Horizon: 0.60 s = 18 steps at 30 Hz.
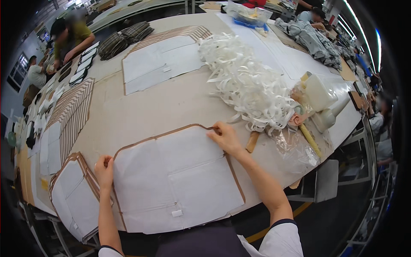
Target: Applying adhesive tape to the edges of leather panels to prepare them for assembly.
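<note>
In front of me a large white sheet-like panel (pixel 145 180) with brown edging lies on the table, its near edge at my body. Seams cross it, and a small white tag (pixel 177 213) sits near its lower middle. My left hand (pixel 104 170) is closed at the panel's left edge, fingers pinching the brown border. At the far right corner my right hand (pixel 223 136) is closed on the brown edging between thumb and fingers. Just left of my left forearm rests a stack of similar white panels with brown edges (pixel 75 195), partly over the table's edge.
White ribbon strips (pixel 244 77) form a big heap at the right. Beside it are a white plastic container (pixel 319 92), a clear bag (pixel 295 147) and a yellow stick (pixel 310 140). Striped panels (pixel 75 111) lie left; another white panel (pixel 158 62) lies farther back. People work around.
</note>
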Motion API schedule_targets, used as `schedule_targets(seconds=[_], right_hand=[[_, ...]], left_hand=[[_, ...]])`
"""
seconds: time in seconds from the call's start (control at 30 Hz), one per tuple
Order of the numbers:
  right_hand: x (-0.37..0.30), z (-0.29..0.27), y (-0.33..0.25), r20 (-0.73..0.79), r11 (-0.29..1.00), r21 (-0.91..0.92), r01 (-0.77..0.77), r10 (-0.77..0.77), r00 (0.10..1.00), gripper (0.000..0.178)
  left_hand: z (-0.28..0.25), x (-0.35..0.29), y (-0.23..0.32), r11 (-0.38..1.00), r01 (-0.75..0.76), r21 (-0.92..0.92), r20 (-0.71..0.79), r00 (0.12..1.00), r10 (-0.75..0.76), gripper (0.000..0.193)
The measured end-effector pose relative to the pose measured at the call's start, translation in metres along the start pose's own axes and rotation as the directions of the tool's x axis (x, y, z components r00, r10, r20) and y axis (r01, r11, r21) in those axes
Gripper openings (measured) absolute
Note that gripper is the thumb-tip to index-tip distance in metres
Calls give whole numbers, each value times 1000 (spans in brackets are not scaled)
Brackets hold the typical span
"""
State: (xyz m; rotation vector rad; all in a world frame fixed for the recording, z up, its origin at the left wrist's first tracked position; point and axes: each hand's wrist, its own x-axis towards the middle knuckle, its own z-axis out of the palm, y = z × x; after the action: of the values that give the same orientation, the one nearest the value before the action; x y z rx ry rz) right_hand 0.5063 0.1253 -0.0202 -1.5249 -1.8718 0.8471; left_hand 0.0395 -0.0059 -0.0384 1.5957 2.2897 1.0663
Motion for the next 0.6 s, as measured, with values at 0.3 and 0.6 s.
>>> schedule_targets(seconds=[0.3,0.6], right_hand=[[-48,-83,-8,-347,957,-201,211,-271,898,19],[18,-160,25,-539,896,-420,147,-376,753,8]], left_hand=[[57,26,149,939,-327,-103,79,939,336,14],[207,13,345,693,-310,-651,287,744,603,15]])
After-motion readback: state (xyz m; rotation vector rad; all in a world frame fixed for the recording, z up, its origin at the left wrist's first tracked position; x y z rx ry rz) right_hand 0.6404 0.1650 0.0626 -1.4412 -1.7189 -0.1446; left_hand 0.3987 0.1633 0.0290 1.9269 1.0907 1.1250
